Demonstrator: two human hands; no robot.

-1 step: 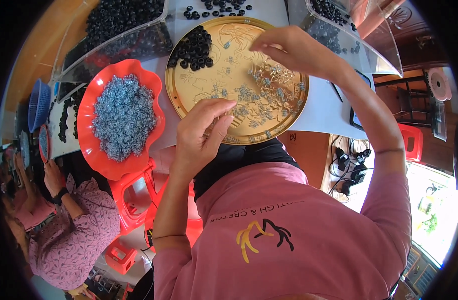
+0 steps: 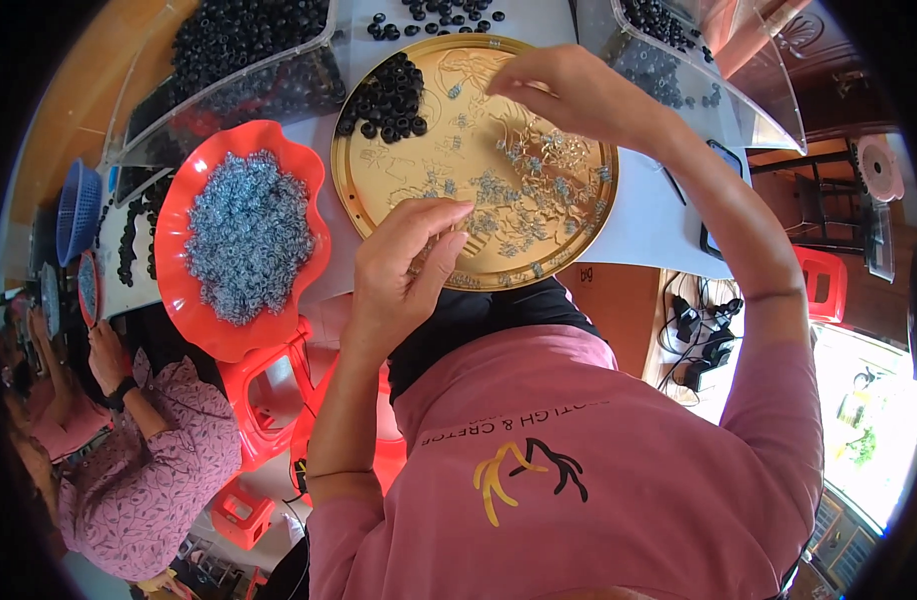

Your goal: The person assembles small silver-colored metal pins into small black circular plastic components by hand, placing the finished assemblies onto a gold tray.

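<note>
Spill risk: gold tray (image 2: 377, 182) at frame centre has its lower rim right at the table edge, so a forearm or body bump could tip it. Springs (image 2: 494, 190) and brass bits (image 2: 569, 152) lie mixed at centre-right of the tray, so I'd expect tangles or wrong pickups; black beads (image 2: 387, 98) at its upper left are loose and could roll into them. Left hand (image 2: 394, 262), over the lower-left rim: thumb and index bent toward each other, can't tell if anything's pinched. Right hand (image 2: 574, 95), over the upper right: fingers curled, tips bunched, can't tell if they grip anything. Counts: 1 gold tray, 1 big red bowl (image 2: 175, 222) of springs left of the tray, 2 clear bins, upper left (image 2: 304, 75) and upper right (image 2: 754, 105), 1 blue basket (image 2: 77, 212) far left. Springs, brass bits, beads: dozens plus, too overlapped to count.
</note>
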